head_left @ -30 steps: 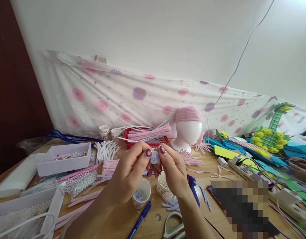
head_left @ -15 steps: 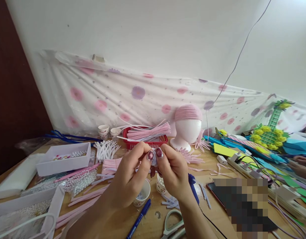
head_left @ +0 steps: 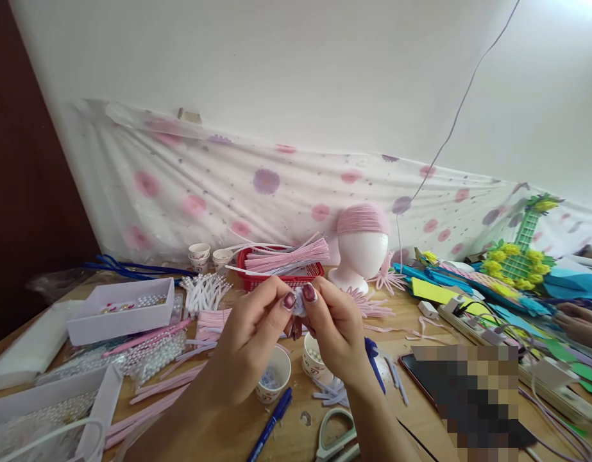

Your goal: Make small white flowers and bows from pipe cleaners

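Note:
My left hand [head_left: 250,340] and my right hand [head_left: 337,330] meet above the wooden table [head_left: 296,436]. Both pinch a small pale lilac flower-like piece [head_left: 299,301] between thumbs and fingertips, and the thumbs cover most of it. Right below the hands stand two small paper cups [head_left: 275,378] [head_left: 312,360]; the left cup holds small bluish bits. A blue pen [head_left: 271,425] and a pair of scissors [head_left: 335,436] lie in front of the cups.
A red basket [head_left: 276,273] of pink stems and a white foam head [head_left: 363,250] stand behind. White trays [head_left: 120,308] with pearl beads sit on the left. Coloured paper, a green and yellow flower stand [head_left: 521,256] and another person's hand [head_left: 582,324] are on the right.
The two thumbs have closed together over the lilac piece, which showed more a second ago. The hands have sunk slightly and stayed in place.

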The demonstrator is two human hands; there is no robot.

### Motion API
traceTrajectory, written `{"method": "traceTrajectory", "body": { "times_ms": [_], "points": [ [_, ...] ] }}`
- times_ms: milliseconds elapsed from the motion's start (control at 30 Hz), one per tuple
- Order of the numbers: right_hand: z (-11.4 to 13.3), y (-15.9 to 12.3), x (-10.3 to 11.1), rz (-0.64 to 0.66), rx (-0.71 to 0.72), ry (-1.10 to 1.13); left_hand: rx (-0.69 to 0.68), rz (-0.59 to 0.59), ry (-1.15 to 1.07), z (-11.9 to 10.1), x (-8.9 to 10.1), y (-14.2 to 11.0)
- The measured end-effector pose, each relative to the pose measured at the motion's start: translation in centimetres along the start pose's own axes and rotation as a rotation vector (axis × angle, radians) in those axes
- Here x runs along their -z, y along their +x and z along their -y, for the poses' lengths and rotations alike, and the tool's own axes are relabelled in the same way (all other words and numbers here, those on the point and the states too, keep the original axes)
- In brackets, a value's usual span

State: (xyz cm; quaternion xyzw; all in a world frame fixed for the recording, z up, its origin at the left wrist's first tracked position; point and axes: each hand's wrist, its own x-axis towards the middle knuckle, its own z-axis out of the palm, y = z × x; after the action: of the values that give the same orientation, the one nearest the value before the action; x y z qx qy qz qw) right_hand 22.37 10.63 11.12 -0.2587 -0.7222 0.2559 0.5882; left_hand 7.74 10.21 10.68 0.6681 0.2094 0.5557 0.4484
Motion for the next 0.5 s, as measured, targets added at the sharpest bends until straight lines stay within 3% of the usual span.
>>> {"method": "traceTrajectory", "body": {
  "times_ms": [200, 400, 500],
  "points": [
    [-0.6, -0.1, -0.2, 0.027, -0.075, 0.216, -0.086, -0.082, 0.088, 0.3, -0.1, 0.1],
    [-0.4, 0.0, 0.0, 0.036, -0.019, 0.012, -0.203, -0.121, 0.268, 1.1, 0.1, 0.7],
    [-0.5, -0.1, -0.1, 0.031, -0.039, -0.003, -0.227, -0.084, 0.295, 1.4, 0.2, 0.7]
  ]
}}
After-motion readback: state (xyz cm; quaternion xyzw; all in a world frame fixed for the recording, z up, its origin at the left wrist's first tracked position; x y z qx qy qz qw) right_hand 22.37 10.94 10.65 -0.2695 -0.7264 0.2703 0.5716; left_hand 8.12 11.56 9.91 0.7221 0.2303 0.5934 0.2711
